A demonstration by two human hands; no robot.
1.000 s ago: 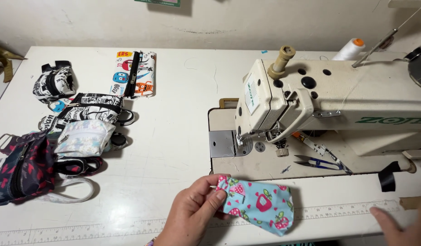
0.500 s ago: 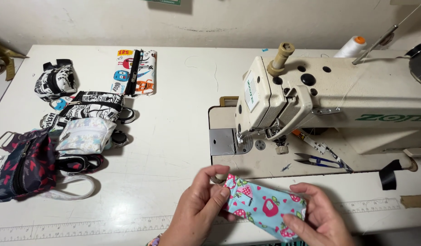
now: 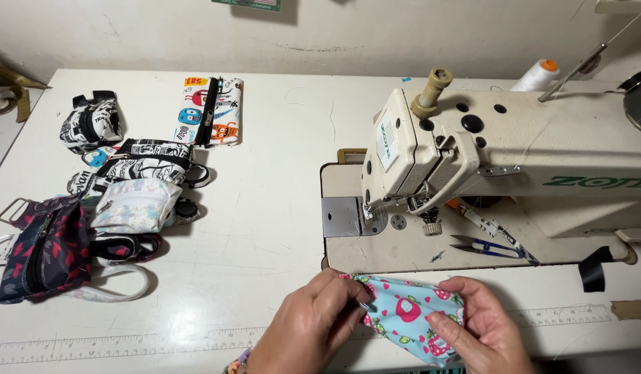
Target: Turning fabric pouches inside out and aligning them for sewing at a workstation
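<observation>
White table point(image 3: 279, 228): both hands grip blue pouch point(image 3: 410, 318).

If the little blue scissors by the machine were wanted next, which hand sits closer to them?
The right hand, probably. It grips the right end of the blue strawberry-print pouch, almost directly below the blue thread snips on the machine bed. The left hand pinches the pouch's other end, farther away.

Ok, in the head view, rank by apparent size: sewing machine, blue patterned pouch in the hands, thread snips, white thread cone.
1. sewing machine
2. blue patterned pouch, though nearest the camera
3. and 4. thread snips and white thread cone look alike; unranked.
</observation>
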